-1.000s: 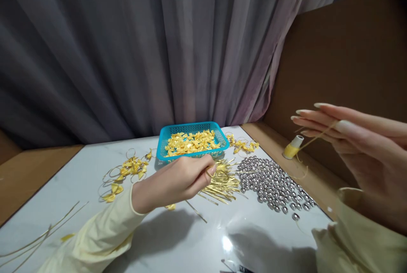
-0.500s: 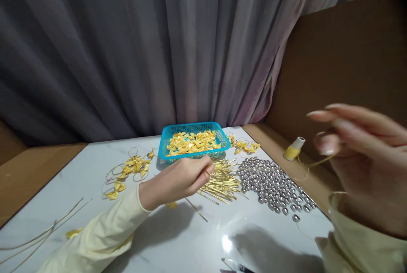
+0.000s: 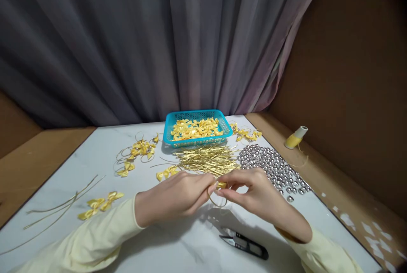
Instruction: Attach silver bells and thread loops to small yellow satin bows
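Observation:
Over the middle of the white table, my left hand (image 3: 187, 192) and my right hand (image 3: 254, 188) meet fingertip to fingertip. Between them they pinch a yellow ribbon bow (image 3: 221, 185) on a loop of gold cord (image 3: 217, 204), the loop hanging below the fingers. Both hands are closed; fingers partly hide the bow. Just beneath lies a pair of black-handled thread snips (image 3: 244, 244). Behind the hands spreads a pile of gold cord pieces (image 3: 206, 159). Silver beads (image 3: 270, 165) are heaped beyond my right hand.
A blue basket (image 3: 167, 131) of yellow bows stands at the back. Bows on cord loops (image 3: 141, 149) lie left of it, others (image 3: 249, 134) right. Loose bows (image 3: 98, 205) and long cords (image 3: 60, 207) are at left. A yellow thread spool (image 3: 295, 137) sits on the right ledge.
My right hand has come down and left from beside the spool to join my left hand at the bow. The thread it held now lies slack by the spool. The view has shifted slightly.

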### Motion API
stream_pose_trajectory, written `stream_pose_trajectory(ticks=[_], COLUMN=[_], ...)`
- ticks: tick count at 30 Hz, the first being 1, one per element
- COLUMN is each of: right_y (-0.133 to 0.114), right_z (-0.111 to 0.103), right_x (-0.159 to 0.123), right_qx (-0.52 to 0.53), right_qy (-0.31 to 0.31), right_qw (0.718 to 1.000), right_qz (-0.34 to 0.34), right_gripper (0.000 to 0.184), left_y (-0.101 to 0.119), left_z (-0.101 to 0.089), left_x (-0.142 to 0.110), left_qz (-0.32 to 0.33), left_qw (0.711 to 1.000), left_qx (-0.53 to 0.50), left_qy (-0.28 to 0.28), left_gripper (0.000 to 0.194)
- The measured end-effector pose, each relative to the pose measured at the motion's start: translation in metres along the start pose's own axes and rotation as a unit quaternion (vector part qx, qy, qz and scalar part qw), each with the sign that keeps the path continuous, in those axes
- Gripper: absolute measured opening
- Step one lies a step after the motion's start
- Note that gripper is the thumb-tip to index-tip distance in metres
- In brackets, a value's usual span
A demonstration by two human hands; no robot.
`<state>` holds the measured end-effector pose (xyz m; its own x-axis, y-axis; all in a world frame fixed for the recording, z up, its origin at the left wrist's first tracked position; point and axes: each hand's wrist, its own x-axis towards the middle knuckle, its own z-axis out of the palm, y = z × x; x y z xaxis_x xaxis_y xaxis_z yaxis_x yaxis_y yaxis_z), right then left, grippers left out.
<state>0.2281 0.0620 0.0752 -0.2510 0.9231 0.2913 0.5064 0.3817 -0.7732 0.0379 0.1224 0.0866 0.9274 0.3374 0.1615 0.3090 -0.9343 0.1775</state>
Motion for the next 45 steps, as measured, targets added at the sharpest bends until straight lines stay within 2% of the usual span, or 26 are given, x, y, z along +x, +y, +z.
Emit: stream_pose_trajectory(ticks=[3,7,9,12,16,21,24,25,26,28,29,32,35,38,42,45], right_y=[0.002,0.009,0.014,0.021,0.029,0.034,0.032,0.031,0.030,0.028,0.027,0.029,0.036,0.045,0.053,0.056], right_z=[0.004,0.009,0.010,0.011,0.011,0.011,0.011,0.012,0.012,0.013,0.014,0.016,0.019,0.022,0.024,0.026], right_x=[-0.001,-0.004,-0.005,-0.006,-0.007,-0.007,-0.008,-0.009,-0.010,-0.012,-0.013,-0.016,-0.018,-0.018,-0.014,-0.012], right_qx=[0.043,0.105,0.122,0.164,0.189,0.118,0.062,0.049,0.037,0.017,0.005,-0.028,-0.035,-0.034,-0.031,-0.030], right_qy=[-0.021,-0.031,-0.022,-0.017,-0.013,-0.013,-0.016,-0.019,-0.024,-0.037,-0.043,-0.064,-0.089,-0.112,-0.133,-0.143], right_qw=[0.998,0.991,0.987,0.976,0.970,0.986,0.995,0.997,0.998,0.999,0.999,0.997,0.995,0.993,0.991,0.989], right_qz=[0.026,0.080,0.107,0.141,0.150,0.116,0.081,0.065,0.048,0.018,0.007,-0.012,-0.021,-0.019,0.004,0.025], right_gripper=[0.011,0.015,0.016,0.016,0.016,0.013,0.012,0.013,0.013,0.013,0.014,0.019,0.024,0.024,0.021,0.017], left_y=[0.001,-0.001,-0.003,-0.008,-0.010,-0.008,-0.007,-0.006,-0.007,-0.008,-0.009,-0.012,-0.015,-0.017,-0.023,-0.029], left_z=[0.002,-0.002,-0.005,-0.007,-0.004,-0.003,-0.003,-0.003,-0.001,0.004,0.007,0.021,0.033,0.040,0.051,0.060], left_x=[-0.004,-0.013,-0.020,-0.030,-0.035,-0.033,-0.028,-0.025,-0.020,-0.009,-0.004,0.008,0.010,0.006,0.003,0.002], left_qz=[-0.013,-0.057,-0.073,-0.049,0.031,0.065,0.032,-0.007,-0.050,-0.147,-0.155,-0.127,-0.119,-0.148,-0.197,-0.203], left_qw=[0.999,0.992,0.987,0.983,0.975,0.966,0.968,0.968,0.962,0.964,0.964,0.966,0.949,0.903,0.808,0.746], left_qx=[-0.019,-0.078,-0.127,-0.175,-0.195,-0.212,-0.187,-0.176,-0.171,-0.182,-0.197,-0.222,-0.269,-0.371,-0.514,-0.588], left_qy=[-0.030,-0.075,-0.070,0.005,0.104,0.133,0.166,0.181,0.207,0.128,0.083,-0.033,-0.113,-0.159,-0.211,-0.238], left_gripper=[0.020,0.020,0.030,0.040,0.042,0.047,0.028,0.017,0.014,0.030,0.028,0.026,0.030,0.029,0.030,0.029])
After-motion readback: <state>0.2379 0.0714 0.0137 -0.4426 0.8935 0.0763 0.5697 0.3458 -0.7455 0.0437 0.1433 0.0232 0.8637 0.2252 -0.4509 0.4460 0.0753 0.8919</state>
